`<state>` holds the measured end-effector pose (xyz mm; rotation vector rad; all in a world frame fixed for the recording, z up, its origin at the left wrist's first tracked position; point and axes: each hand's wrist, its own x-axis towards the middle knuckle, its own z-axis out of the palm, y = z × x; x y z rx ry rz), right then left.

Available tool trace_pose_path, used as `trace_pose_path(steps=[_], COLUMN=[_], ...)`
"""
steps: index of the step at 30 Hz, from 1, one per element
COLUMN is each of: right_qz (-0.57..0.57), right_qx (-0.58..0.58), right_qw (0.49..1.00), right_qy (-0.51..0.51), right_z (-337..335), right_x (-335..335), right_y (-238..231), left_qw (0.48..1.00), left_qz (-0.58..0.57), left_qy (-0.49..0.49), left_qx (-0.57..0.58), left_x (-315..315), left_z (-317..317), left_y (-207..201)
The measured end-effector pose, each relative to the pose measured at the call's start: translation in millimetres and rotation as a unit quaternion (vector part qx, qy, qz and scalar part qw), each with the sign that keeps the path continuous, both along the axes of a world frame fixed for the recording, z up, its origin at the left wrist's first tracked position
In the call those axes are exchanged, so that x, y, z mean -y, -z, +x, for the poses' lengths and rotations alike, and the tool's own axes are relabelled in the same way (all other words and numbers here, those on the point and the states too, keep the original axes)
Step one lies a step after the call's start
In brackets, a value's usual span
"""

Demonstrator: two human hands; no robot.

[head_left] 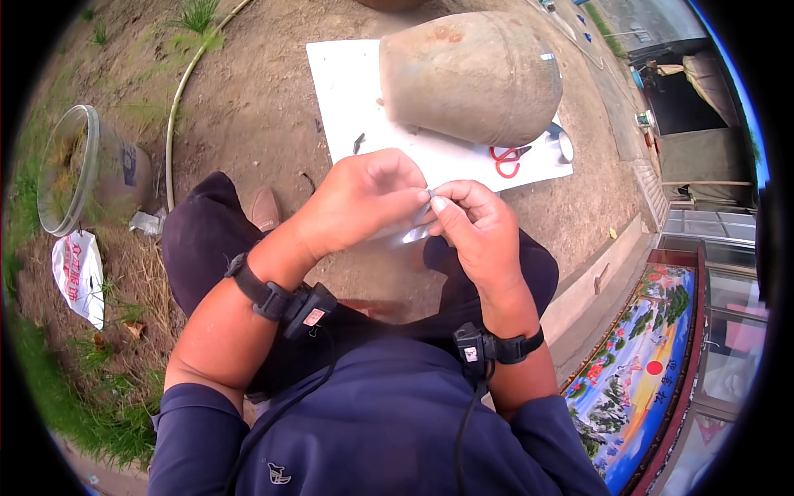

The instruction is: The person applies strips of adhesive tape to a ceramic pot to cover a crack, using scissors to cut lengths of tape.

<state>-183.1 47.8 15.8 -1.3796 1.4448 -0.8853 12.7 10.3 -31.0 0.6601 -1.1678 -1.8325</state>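
Note:
My left hand (364,194) and my right hand (480,223) meet in front of me over my lap, thumbs and fingertips pinched together. Between them they hold a shiny piece of clear plastic film (415,236), which hangs below the fingertips and is partly hidden by the hands. Just beyond, a large brown clay jar (471,78) lies on its side on a white sheet (343,87). Red-handled scissors (506,162) rest by the jar's lower right side, next to a roll of tape (565,147). A small black object (358,143) lies on the sheet nearer my left hand.
To the left stand a clear plastic bucket (132,169) and, below it, a white bag with red print (78,277). A pale hose (172,124) runs across the dirt. On the right, a concrete ledge (595,277) borders a colourful framed landscape picture (641,372).

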Motion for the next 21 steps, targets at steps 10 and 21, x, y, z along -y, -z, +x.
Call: trace_pose_path(steps=[10,21], right_qz=[0.002,-0.220], right_qx=[0.020,-0.199], right_qw=[1.000,0.954], right_qy=[0.001,-0.034], right_z=[0.7,9.0], right_x=[0.3,4.5], right_y=[1.6,-1.8], left_qw=[1.000,0.999], left_qz=[-0.022,-0.001], left_qy=[-0.012,-0.025], left_qx=[0.019,0.032], left_x=[-1.3,-1.8], left_z=[-0.6,-1.9], left_y=[0.5,3.0])
